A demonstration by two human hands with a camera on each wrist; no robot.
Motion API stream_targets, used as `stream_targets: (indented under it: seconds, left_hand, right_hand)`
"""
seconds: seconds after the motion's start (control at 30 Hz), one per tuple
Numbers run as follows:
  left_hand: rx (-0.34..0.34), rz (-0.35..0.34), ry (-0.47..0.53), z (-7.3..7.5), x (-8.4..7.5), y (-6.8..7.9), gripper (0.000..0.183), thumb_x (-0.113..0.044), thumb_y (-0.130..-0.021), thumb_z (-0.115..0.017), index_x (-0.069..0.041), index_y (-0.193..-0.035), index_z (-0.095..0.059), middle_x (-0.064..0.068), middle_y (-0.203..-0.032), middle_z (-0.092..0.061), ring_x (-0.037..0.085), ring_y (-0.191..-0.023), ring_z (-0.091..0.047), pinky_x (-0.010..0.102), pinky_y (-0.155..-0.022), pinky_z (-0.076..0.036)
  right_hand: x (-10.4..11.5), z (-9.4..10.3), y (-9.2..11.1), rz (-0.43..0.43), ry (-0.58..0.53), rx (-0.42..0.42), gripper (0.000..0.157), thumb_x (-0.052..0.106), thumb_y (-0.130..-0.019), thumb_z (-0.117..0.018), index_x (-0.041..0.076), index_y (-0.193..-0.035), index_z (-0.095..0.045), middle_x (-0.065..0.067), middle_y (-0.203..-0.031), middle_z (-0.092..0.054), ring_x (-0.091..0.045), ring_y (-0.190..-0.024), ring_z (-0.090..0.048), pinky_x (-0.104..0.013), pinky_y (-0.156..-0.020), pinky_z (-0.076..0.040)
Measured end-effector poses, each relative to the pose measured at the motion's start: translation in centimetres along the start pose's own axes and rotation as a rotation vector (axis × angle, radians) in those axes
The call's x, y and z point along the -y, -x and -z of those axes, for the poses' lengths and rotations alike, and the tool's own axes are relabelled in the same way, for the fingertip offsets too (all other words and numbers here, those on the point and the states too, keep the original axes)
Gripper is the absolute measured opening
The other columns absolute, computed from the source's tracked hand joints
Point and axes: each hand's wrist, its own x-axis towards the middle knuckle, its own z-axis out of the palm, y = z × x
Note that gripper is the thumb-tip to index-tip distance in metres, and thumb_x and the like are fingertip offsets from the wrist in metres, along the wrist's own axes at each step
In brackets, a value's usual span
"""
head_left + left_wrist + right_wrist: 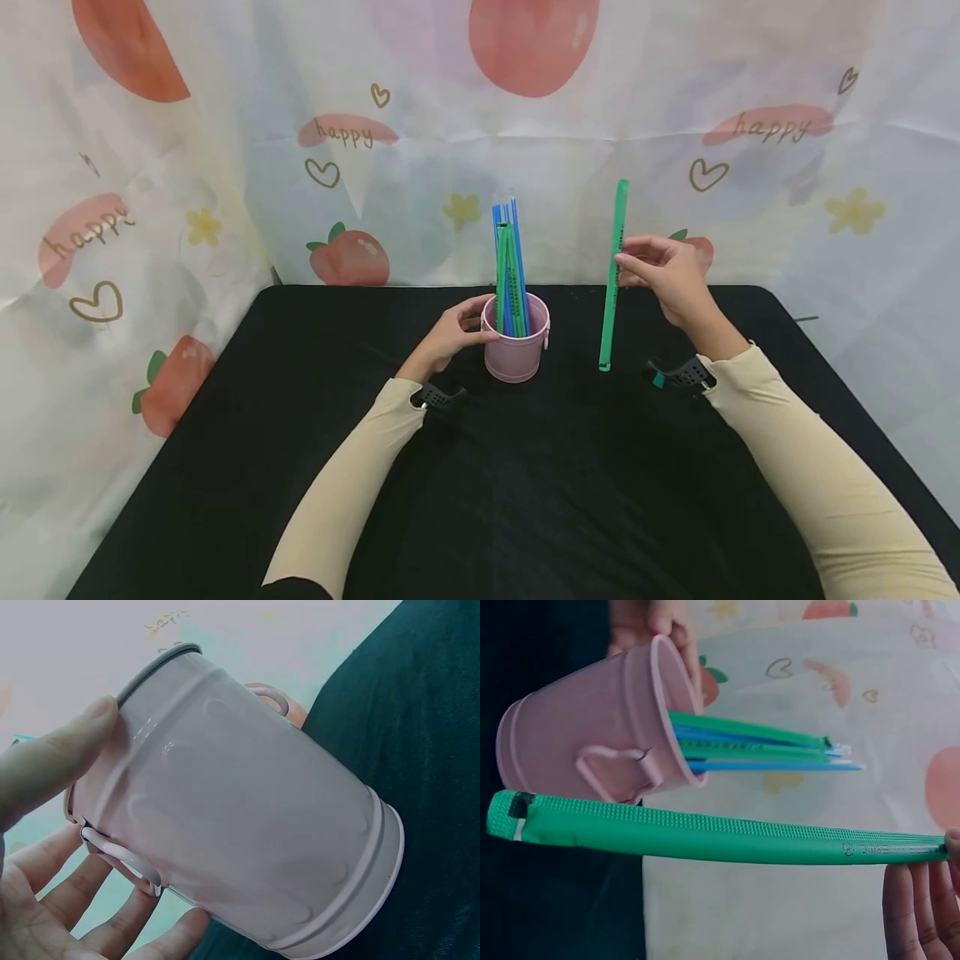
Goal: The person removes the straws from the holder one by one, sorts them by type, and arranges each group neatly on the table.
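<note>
A small pink metal bucket (514, 358) stands upright on the black tabletop. My left hand (461, 327) grips its left side, the thumb (64, 750) at the rim and the fingers around the side near a wire handle (124, 859). Inside the bucket lean several green wrapped straws (757, 744) and blue straws (780, 765) in clear wrappers, their tops sticking out. To the right of the bucket, my right hand (667, 275) pinches another green wrapped straw (705, 834) between thumb and fingers. That straw hangs nearly upright, apart from the bucket, with printing along its sleeve.
Black cloth covers the table (480, 500). Behind it and along the sides hangs a pale curtain (570, 167) printed with fruit, hearts and "happy". A dark strap (678, 372) is on the right wrist and a similar strap (438, 397) on the left.
</note>
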Motion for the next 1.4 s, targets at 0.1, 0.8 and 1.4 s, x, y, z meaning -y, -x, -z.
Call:
stream_targets:
  seconds: [0.1, 0.8, 1.4]
  left_hand:
    - [0.005, -0.002, -0.004, 0.1, 0.0, -0.1, 0.064, -0.002, -0.084, -0.066, -0.010, -0.142, -0.040, 0.013, -0.144, -0.044, 0.033, -0.130, -0.045, 0.048, -0.106, -0.040]
    - [-0.004, 0.002, 0.004, 0.0, 0.2, -0.1, 0.064, -0.002, -0.084, -0.066, -0.012, -0.142, -0.041, 0.011, -0.144, -0.044, 0.032, -0.131, -0.044, 0.048, -0.107, -0.039]
    - [-0.001, -0.001, 0.003, 0.0, -0.1, 0.0, 0.064, 0.000, -0.084, -0.065, -0.011, -0.142, -0.040, 0.013, -0.144, -0.044, 0.032, -0.131, -0.044, 0.047, -0.108, -0.039]
  right_hand:
    - [-0.6, 0.4, 0.3, -0.020, 0.033, 0.002, 0.018, 0.001, -0.087, -0.063, 0.012, -0.099, -0.068, 0.006, -0.083, -0.067, -0.007, -0.071, -0.067, -0.020, -0.063, -0.057]
    - [-5.6, 0.7, 1.2, -0.107, 0.248, 0.033, 0.024, 0.008, -0.089, -0.062, -0.002, -0.111, -0.059, 0.014, -0.084, -0.066, 0.000, -0.076, -0.065, -0.022, -0.063, -0.057]
    - [-8.8, 0.7, 1.5, -0.213, 0.290, 0.041, 0.040, 0.013, -0.091, -0.060, -0.015, -0.119, -0.052, 0.016, -0.080, -0.065, 0.003, -0.074, -0.064, -0.025, -0.066, -0.058]
